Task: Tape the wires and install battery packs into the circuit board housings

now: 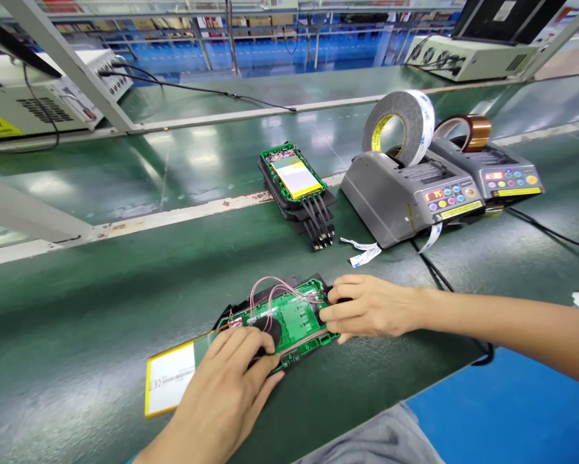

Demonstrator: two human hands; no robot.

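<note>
Circuit board point(289, 319) near bench edge; stack of boards point(296, 187) behind; 2 tape dispensers point(409, 196) right of stack; test units point(42, 96) far left.

- We see a green circuit board point(289, 319) lying flat in a black frame on the green bench, low in the frame and just left of centre.
- Thin pink wires point(274, 289) loop over its upper edge, from the left part across to the upper right corner.
- A round black part point(265, 327) sits on the board's lower left area.
- A flat pack point(169, 379) with a white face and a yellow edge lies against the board's left end, reaching toward the lower left of the frame.
- Both hands cover parts of the board, so its lower edge and right end are hidden from us.
</note>
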